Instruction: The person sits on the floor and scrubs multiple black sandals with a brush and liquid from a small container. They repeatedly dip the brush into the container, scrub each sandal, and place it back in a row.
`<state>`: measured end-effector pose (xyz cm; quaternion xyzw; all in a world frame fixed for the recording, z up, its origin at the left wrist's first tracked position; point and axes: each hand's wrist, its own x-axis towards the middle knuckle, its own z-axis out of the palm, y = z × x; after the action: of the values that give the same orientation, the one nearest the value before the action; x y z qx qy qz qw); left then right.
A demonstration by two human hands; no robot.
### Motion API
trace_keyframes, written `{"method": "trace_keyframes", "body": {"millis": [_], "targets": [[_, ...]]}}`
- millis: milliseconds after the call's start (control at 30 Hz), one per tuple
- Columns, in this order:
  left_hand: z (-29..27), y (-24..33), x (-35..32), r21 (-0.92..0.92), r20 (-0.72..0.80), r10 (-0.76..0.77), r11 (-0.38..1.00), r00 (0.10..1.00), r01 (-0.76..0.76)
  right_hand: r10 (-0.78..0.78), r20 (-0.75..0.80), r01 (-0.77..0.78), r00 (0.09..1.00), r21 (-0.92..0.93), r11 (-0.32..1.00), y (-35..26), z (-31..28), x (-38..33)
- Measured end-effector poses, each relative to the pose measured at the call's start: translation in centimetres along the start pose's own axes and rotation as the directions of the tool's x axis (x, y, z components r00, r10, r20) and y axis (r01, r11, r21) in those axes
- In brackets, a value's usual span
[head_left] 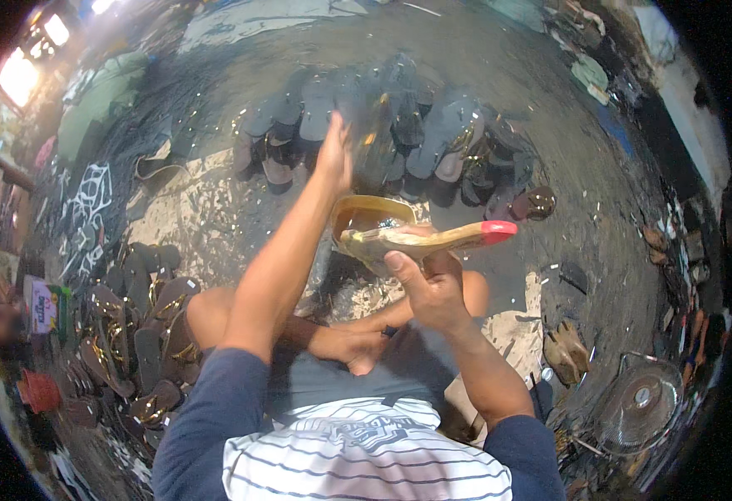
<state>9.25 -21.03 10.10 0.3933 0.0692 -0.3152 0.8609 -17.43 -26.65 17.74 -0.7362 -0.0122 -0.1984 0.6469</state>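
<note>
My right hand point(438, 288) is closed round a paint brush point(458, 237) with a pale wooden handle and a red tip pointing right. Its other end looks pale yellowish and coated, and lies across the near side of a yellow-brown tub point(376, 203). Shiny dark liquid shows inside the tub. My left arm reaches forward past the tub. My left hand point(335, 159) is beside a cluster of dark sandals point(320, 113), thumb upward. Motion smears its fingers, and whether it grips the dark blurred thing beside it is unclear.
I sit cross-legged on the floor, with pale sheets point(178, 204) around me. Many sandals with shiny gold parts point(111, 342) lie at my left. A round fan point(640, 397) is on the right, near a brown shoe-shaped thing point(566, 352). A dark brown sandal point(535, 203) lies beyond.
</note>
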Motion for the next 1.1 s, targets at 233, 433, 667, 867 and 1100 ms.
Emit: {"method": "trace_keyframes", "body": {"millis": [233,433,667,867,1100], "targets": [[-7.2,5.4,-2.3,0.586,0.165,0.361,0.713,0.918,-0.386,0.378,-0.203,-0.385,0.903,0.007,0.923,2.6,-1.4,0.5],[-22.7,8.7,-18.3,0.911,-0.078,0.735,0.328,0.674,-0.251,0.314,-0.438,-0.397,0.842,-0.111,0.911,9.3,-6.8,-1.2],[-41.8,16.5,-37.7,0.733,-0.286,0.824,-0.141,0.489,0.666,0.282,-0.426,-0.409,0.86,-0.242,0.88,10.7,-7.6,0.7],[-49.6,11.5,-50.5,0.538,-0.719,0.495,-0.047,0.487,0.842,0.334,-0.371,-0.429,0.867,-0.213,0.878,11.8,-7.2,1.4],[-35.0,13.0,-47.9,0.797,-0.325,0.854,0.016,0.406,0.604,0.408,-0.021,-0.38,0.913,-0.413,0.828,12.6,-2.7,4.6]]}}
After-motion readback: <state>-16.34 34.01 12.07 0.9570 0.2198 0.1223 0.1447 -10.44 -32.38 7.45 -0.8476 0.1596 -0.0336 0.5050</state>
